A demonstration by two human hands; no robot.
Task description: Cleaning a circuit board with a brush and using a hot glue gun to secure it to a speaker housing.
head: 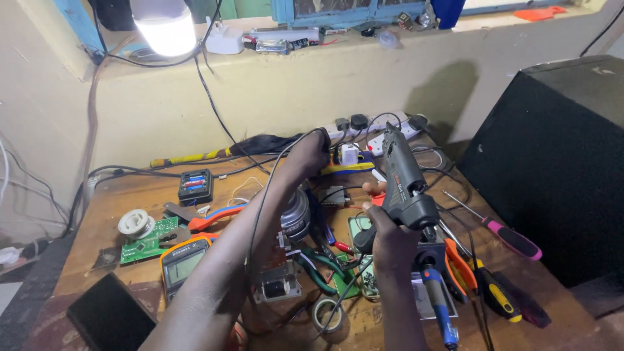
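step: plugging in | right hand (390, 237) fingers gripped grey glue gun (403, 179) | left hand (311, 151) fingers closed on black cord (260, 208) near power strip (377, 133) | next: likely needs seating plug squarely

One multimeter (184, 263), one green circuit board (148, 240), two solder spools (135, 223), one lit bulb (166, 25), one speaker box (559, 162).

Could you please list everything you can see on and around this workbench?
glue gun: 1, dark grey, held above bench centre
multimeter: 1, orange and grey, front left
circuit board: 1, green, left
solder reel: 1, white, left
battery case: 1, black, back left
screwdrivers: 3, pink-handled, yellow-and-black, blue, right
pliers: 1, orange grips, right
tape roll: 1, pale, front centre
power strip: 1, white, back
lamp: 1, white, lit, on ledge
speaker box: 1, black, right
bench: 1, brown wood
left hand: reaching to the back, cable across it
right hand: gripping the glue gun
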